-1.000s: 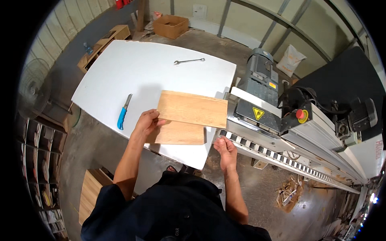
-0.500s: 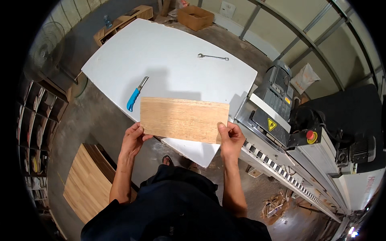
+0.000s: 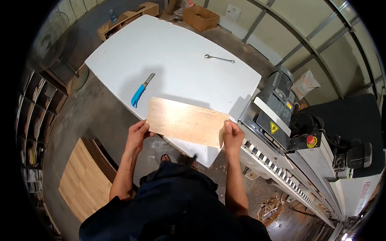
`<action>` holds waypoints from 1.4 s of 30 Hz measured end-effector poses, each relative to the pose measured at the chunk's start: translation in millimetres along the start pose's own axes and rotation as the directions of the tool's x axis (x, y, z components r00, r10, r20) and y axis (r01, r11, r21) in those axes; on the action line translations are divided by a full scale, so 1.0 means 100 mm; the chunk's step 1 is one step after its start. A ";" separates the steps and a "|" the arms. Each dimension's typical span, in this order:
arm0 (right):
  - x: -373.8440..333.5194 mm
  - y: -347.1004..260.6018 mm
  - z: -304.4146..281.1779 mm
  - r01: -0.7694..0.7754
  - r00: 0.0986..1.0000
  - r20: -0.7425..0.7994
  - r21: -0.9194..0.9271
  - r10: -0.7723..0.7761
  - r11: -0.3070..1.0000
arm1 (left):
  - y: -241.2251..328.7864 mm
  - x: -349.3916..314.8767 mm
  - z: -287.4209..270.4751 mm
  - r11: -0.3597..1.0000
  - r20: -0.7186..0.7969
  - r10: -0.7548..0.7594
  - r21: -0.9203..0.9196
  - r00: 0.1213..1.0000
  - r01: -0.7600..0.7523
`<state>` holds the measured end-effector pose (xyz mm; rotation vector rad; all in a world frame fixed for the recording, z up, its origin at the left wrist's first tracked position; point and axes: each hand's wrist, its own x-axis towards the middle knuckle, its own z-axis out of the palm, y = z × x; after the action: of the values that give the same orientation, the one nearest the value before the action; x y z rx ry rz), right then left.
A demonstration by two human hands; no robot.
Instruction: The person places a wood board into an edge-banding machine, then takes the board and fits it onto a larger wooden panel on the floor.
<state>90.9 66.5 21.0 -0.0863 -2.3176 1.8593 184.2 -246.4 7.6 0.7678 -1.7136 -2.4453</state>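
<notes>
Between my two hands is a thin rectangular wooden board (image 3: 185, 122), raised above the near part of a white table (image 3: 181, 48). My left hand (image 3: 138, 134) pinches its lower left corner, thumb on top. My right hand (image 3: 233, 134) grips the right end, with the thumb along the face and the fingers behind, mostly hidden. The board slants, its right end lower in view than its left. Beyond it on the left lies a blue-handled utility knife (image 3: 142, 90) with its blade out. A metal wrench (image 3: 219, 59) rests farther back on the tabletop.
A machine with a grey motor (image 3: 279, 86) and a red emergency button (image 3: 311, 140) stands close on the right. At lower left is a stack of wooden panels (image 3: 82, 180), with shelves (image 3: 38, 116) beyond. A cardboard box (image 3: 200, 18) sits on the floor behind the table.
The board has tilted, its right end dropping and its face catching more light. Both hands keep hold of it. The whole view has shifted slightly; knife and wrench lie as before.
</notes>
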 end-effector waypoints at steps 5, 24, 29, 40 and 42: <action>0.16 0.40 0.10 0.050 0.999 -0.002 -0.247 -0.053 0.968 | -0.21 0.28 -0.09 0.945 -0.015 0.080 0.318 0.997 -0.071; -0.41 0.47 -0.16 0.240 0.951 0.299 -0.556 -0.079 0.796 | -0.20 0.28 0.06 0.276 0.360 0.402 0.829 0.842 -0.487; -0.38 0.58 -0.16 0.216 0.962 0.248 -0.431 -0.116 0.876 | -0.20 0.32 0.04 0.248 0.367 0.413 0.836 0.834 -0.490; -0.39 0.68 -0.18 0.172 0.970 0.223 -0.351 -0.096 0.920 | -0.17 0.31 0.07 0.250 0.377 0.390 0.835 0.840 -0.490; -0.40 0.70 -0.17 0.191 0.970 0.208 -0.331 -0.126 0.924 | -0.19 0.31 0.04 0.237 0.382 0.403 0.834 0.831 -0.499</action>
<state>129.1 92.8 -47.3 0.2339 -2.6669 1.4161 159.5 -245.4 -19.9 0.0519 -2.8021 -0.9553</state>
